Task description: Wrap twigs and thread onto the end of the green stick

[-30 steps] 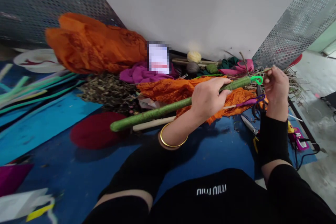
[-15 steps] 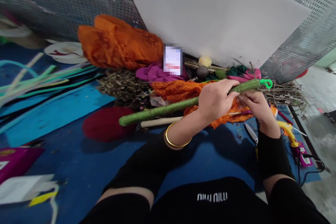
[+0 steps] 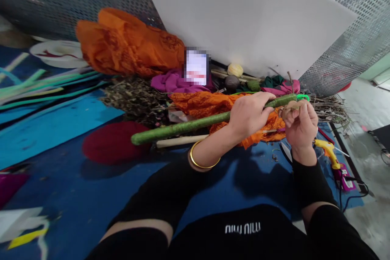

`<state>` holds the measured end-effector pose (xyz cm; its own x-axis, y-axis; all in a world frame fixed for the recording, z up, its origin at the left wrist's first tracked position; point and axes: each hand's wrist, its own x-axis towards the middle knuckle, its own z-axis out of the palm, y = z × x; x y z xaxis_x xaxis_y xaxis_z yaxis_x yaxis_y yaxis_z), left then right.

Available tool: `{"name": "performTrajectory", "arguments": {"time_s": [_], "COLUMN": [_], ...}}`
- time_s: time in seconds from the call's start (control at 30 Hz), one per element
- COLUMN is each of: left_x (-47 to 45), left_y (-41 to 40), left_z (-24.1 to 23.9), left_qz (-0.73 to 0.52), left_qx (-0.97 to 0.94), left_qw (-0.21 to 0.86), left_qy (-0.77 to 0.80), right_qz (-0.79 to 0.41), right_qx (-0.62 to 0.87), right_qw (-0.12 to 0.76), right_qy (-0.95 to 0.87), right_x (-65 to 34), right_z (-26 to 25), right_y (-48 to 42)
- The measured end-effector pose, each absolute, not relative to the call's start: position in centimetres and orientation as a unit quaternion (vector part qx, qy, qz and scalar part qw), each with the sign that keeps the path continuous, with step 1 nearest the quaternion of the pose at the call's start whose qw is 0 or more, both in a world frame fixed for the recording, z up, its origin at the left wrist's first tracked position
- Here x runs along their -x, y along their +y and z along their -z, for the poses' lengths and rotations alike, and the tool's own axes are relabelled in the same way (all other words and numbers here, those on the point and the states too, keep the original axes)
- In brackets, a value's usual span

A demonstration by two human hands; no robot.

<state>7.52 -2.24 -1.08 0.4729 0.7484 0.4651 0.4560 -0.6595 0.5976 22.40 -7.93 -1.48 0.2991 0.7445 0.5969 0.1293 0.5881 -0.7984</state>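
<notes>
My left hand [image 3: 248, 113] is closed around a long stick [image 3: 183, 127] wrapped in green yarn-like strand, gripping it nearer its right end. The stick slants upward to the right above the table. A bright green loop [image 3: 303, 97] sticks out of its right end. Just below that end, my right hand [image 3: 301, 128] pinches a small, crinkled light-brown piece [image 3: 291, 108] that looks like a dry leaf; the fingers partly hide it. Under the green stick lie a bare wooden stick [image 3: 179, 141] and a crumpled orange cloth [image 3: 195, 103].
A dark red round piece [image 3: 112, 142] lies on the blue table [image 3: 122, 199]. To the right are a yellow glue gun [image 3: 329, 152] and scissors [image 3: 285, 152]. Dry plants [image 3: 137, 99], yarn balls [image 3: 235, 70] and a blurred-out screen [image 3: 196, 67] stand behind, before a white board [image 3: 243, 16].
My right hand has turned and lifted slightly, and the light-brown piece now shows in its fingers. My left hand keeps its hold on the stick. The view has shifted slightly to the right.
</notes>
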Motion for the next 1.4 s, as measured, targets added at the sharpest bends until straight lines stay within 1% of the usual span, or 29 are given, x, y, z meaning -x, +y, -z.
{"name": "performTrajectory", "arguments": {"time_s": [0.1, 0.3, 0.4, 0.63, 0.83, 0.9, 1.07, 1.17, 1.27, 1.4], "left_x": [-7.7, -8.3, -8.4, -8.8, -8.5, -8.5, -8.7, -8.7, -8.7, -8.7], "left_y": [-2.4, -2.6, -2.3, -2.1, -2.3, -2.3, -2.3, -2.2, -2.2, -2.2], "left_z": [1.2, 2.1, 2.7, 2.9, 2.5, 2.5, 2.7, 2.8, 3.0, 3.2], "left_qz": [-0.35, -0.345, -0.343, -0.323, -0.327, -0.32, -0.31, -0.314, -0.317, -0.325], "left_qx": [-0.845, -0.843, -0.85, -0.854, -0.842, -0.842, -0.84, -0.837, -0.84, -0.839], "left_qw": [0.19, 0.15, 0.14, 0.149, 0.195, 0.208, 0.216, 0.215, 0.22, 0.23], "left_qy": [0.357, 0.385, 0.375, 0.381, 0.383, 0.38, 0.39, 0.392, 0.382, 0.37], "right_qz": [-0.228, -0.153, -0.144, -0.128, -0.18, -0.163, -0.067, -0.104, -0.137, -0.091], "right_qx": [0.433, 0.496, 0.505, 0.493, 0.453, 0.432, 0.425, 0.425, 0.413, 0.414], "right_qw": [0.697, 0.643, 0.629, 0.634, 0.622, 0.615, 0.628, 0.631, 0.61, 0.561], "right_qy": [-0.524, -0.563, -0.574, -0.583, -0.613, -0.639, -0.649, -0.64, -0.662, -0.711], "right_x": [-22.1, -21.0, -20.7, -20.4, -21.8, -22.7, -25.4, -26.2, -26.2, -25.8], "right_z": [1.2, 1.5, 1.9, 2.2, 0.7, 0.0, -0.4, -0.1, 0.0, 0.0], "right_y": [-8.5, -10.2, -10.7, -10.5, -10.3, -10.1, -8.9, -8.3, -8.0, -7.8]}}
